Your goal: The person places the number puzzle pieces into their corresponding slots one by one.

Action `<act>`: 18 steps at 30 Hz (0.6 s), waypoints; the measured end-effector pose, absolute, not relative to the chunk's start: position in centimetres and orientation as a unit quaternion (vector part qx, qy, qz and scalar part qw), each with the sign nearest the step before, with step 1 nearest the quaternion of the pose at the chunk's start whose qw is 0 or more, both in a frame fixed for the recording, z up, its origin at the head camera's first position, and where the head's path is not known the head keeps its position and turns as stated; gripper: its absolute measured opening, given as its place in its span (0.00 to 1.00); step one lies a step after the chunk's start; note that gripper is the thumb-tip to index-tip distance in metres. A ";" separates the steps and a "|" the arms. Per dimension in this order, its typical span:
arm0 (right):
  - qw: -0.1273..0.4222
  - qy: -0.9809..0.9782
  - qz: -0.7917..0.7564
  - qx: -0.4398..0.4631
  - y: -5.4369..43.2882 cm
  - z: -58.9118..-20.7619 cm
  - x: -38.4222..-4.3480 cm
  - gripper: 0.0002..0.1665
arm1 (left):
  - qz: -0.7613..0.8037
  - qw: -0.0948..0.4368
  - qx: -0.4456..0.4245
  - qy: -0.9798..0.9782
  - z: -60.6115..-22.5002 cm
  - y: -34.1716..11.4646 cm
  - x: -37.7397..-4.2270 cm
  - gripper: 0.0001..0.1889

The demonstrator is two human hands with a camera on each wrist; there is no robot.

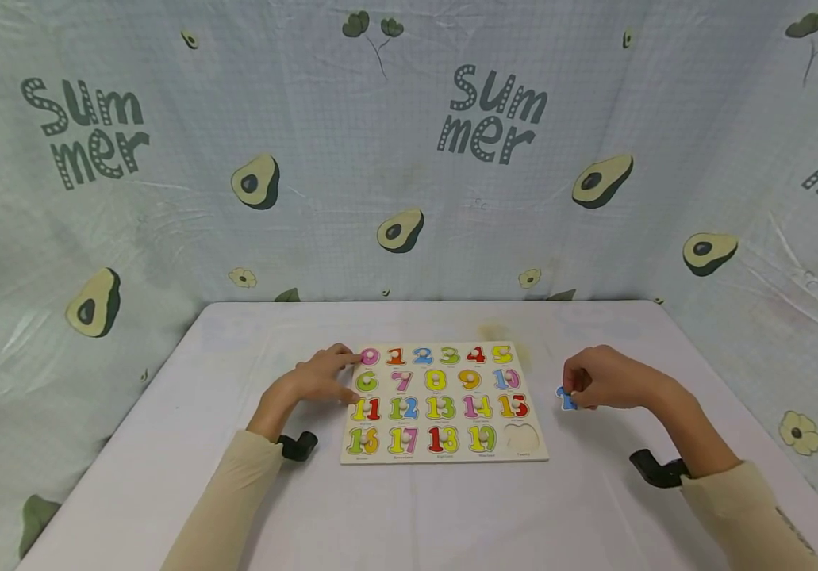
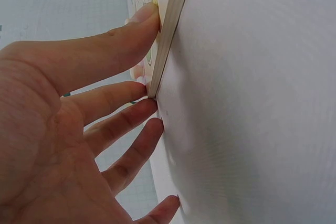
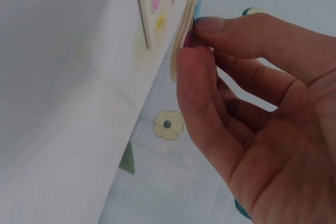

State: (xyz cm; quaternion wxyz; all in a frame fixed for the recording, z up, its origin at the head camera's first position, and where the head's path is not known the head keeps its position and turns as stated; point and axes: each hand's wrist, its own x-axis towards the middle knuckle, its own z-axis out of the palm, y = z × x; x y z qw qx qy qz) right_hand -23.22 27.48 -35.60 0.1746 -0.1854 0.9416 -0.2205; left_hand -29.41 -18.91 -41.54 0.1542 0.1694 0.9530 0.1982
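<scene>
A wooden number puzzle board (image 1: 419, 463) lies flat on the table, its rows filled with colourful knobbed number pieces. At its bottom right corner shows a bare, rounded recess (image 1: 523, 438). My left hand (image 1: 312, 377) rests at the board's left edge, thumb on its face and fingers spread, some of them touching the tabletop. Right of the board, my right hand (image 1: 612, 379) pinches a blue puzzle piece (image 1: 566, 399) between thumb and fingers. In the right wrist view, this wooden piece (image 3: 184, 30) is seen edge-on, and the fingers partly hide it.
A pale cloth covers the table (image 1: 466, 515). Behind it hangs a curtain (image 1: 323, 103) printed with avocados and lettering. Black wrist mounts (image 1: 299, 446) sit at both cuffs, close above the table.
</scene>
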 end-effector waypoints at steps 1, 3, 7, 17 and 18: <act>0.176 0.942 -0.221 -0.183 27.2 -35.6 -23.3 0.05 | 0.199 0.155 0.168 0.953 -41.5 -18.9 -29.4 0.41; 0.176 0.940 -0.224 -0.186 26.8 -35.7 -23.4 0.05 | 0.200 0.157 0.167 0.953 -41.5 -18.9 -29.4 0.40; 0.180 0.936 -0.234 -0.190 26.1 -35.9 -23.5 0.05 | 0.200 0.158 0.164 0.953 -41.5 -18.9 -29.3 0.40; 0.191 0.928 -0.244 -0.205 23.8 -36.5 -23.6 0.05 | 0.198 0.154 0.158 0.955 -41.4 -18.7 -29.2 0.40; 0.192 0.927 -0.246 -0.209 23.6 -36.4 -23.6 0.05 | 0.199 0.154 0.157 0.955 -41.4 -18.7 -29.2 0.40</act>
